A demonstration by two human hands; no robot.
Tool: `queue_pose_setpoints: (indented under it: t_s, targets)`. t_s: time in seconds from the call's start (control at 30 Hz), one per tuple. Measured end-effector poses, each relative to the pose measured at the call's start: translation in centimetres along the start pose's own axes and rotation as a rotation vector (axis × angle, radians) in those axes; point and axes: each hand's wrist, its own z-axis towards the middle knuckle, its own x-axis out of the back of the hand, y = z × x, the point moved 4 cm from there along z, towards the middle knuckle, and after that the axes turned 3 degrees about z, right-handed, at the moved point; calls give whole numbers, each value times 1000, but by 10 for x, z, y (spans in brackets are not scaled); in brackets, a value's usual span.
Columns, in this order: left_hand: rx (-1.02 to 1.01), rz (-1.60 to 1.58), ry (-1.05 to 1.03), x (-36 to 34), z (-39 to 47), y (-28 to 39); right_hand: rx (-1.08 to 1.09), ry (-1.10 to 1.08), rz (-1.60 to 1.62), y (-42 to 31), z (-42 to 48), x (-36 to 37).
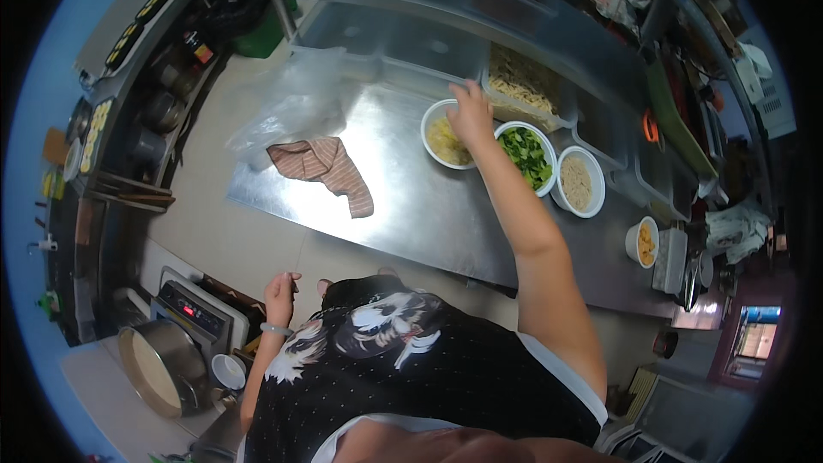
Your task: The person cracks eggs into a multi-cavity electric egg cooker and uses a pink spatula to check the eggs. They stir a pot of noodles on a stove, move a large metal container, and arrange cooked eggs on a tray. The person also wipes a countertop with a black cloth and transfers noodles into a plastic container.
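My right hand (471,112) is stretched out over the right rim of a white bowl of pale yellow pieces (443,141), fingers apart; whether it touches the bowl cannot be told. Just right of it stand a white bowl of chopped green leaves (527,157) and a white bowl of pale shreds (575,183). A brown striped cloth (321,170) lies crumpled on the steel table (411,218). My left hand (280,296) hangs by my side, away from the table, its fingers curled, with nothing seen in it.
Clear plastic containers (434,51) line the table's back, one holding pale strips (521,87). A clear plastic bag (296,99) lies at the left end. Farther right is a small bowl of orange pieces (645,242). A large steel pot (154,366) stands lower left, near an appliance with a lit display (193,312).
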Motion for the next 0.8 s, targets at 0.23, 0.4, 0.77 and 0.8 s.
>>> queue_pose_setpoints:
  t_s: [0.23, 0.4, 0.77, 0.8]
  targets:
    - [90, -229, 228, 36, -65, -66, -178, -210, -397, 31, 77, -68]
    - [188, -296, 307, 38, -96, -71, -72, 66, -224, 17, 81, -46]
    - [161, -264, 174, 27, -57, -81, -190, -118, -371, 36, 88, -69]
    - [174, -305, 173, 28, -57, -87, -205, -120, -386, 33, 87, -74]
